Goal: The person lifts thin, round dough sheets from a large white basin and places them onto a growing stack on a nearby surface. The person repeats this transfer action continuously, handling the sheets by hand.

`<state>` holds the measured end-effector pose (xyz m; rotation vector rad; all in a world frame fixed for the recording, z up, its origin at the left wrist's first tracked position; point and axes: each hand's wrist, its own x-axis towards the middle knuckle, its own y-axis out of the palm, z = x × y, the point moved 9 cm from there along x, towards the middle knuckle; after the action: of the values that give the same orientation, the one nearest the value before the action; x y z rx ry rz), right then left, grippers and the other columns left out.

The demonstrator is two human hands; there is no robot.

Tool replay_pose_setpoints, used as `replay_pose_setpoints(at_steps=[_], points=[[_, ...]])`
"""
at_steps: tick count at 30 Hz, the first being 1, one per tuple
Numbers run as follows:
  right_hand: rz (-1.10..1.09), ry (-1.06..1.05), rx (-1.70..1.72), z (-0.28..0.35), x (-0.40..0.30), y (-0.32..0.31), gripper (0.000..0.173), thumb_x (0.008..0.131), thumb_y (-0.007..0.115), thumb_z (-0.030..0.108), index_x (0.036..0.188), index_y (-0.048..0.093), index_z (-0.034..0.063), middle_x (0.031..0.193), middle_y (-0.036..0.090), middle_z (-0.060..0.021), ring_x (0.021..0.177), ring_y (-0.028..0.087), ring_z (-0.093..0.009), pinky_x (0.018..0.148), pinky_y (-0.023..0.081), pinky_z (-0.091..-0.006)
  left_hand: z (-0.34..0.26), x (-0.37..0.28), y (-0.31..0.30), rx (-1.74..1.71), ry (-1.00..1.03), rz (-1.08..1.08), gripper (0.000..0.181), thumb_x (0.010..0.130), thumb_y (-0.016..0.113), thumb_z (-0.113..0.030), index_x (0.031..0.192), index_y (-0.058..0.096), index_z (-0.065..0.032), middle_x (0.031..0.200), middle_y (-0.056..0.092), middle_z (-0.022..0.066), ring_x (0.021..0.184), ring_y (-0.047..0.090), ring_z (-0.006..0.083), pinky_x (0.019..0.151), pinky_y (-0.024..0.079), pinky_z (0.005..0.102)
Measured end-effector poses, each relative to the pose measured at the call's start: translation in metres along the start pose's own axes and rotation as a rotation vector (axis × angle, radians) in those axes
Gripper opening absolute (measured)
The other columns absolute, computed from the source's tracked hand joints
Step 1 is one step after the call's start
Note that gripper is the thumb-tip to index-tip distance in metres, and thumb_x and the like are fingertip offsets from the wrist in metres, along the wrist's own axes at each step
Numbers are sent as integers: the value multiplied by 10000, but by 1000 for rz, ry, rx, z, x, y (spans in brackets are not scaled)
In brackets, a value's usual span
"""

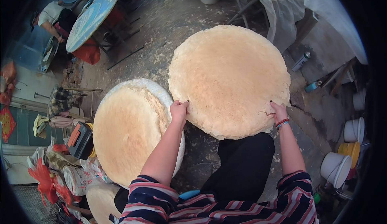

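Observation:
A large round flatbread, browned on top with a ragged pale rim, spans the space before my knees. My left hand grips its near left edge, thumb on top and the other fingers mostly hidden beneath. At the near right edge my right hand pinches the bread beside a small crack in the crust; a red beaded bracelet is on that wrist. Left of it, a stack of similar flatbreads rests on a white cloth-covered round surface, and my left forearm crosses over the stack's right side.
White lidded buckets and a yellow bucket stand at right, near spray cans. Plastic sheeting drapes a frame at upper right. A person is beside a tilted blue round tabletop. Bags crowd the lower left.

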<state>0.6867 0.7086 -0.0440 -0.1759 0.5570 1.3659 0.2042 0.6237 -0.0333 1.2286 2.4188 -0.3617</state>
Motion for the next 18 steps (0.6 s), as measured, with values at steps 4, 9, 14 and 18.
replay_pose_setpoints(at_steps=[4, 9, 14, 18], points=[[29, 19, -110, 2, 0, 4, 273, 777, 620, 82, 997, 527, -49, 907, 618, -146, 692, 643, -222, 452, 544, -321, 9, 3, -9, 70, -37, -67, 139, 734, 624, -27, 685, 495, -44, 566, 500, 25, 415, 456, 128, 388, 401, 255], [77, 60, -153, 3, -2, 8, 277, 805, 597, 118, 1030, 527, -29, 936, 620, -131, 766, 640, -225, 517, 558, -338, 10, 5, -14, 162, -29, -112, 168, 729, 646, -46, 696, 481, -36, 575, 496, 35, 417, 462, 130, 376, 407, 263], [162, 173, 97, -3, 0, 16, 258, 817, 588, 96, 1045, 538, -12, 956, 622, -106, 833, 626, -222, 662, 549, -375, 34, 23, -45, 344, 74, -219, 240, 750, 663, -109, 875, 485, -7, 686, 532, 54, 515, 513, 129, 407, 441, 281], [131, 248, 259, -14, 4, -10, 228, 818, 585, 84, 1035, 560, 16, 972, 623, -88, 867, 614, -206, 738, 526, -339, 26, -22, -88, 363, 198, -137, 280, 768, 652, -133, 974, 510, -8, 745, 547, 41, 604, 533, 120, 465, 460, 262]])
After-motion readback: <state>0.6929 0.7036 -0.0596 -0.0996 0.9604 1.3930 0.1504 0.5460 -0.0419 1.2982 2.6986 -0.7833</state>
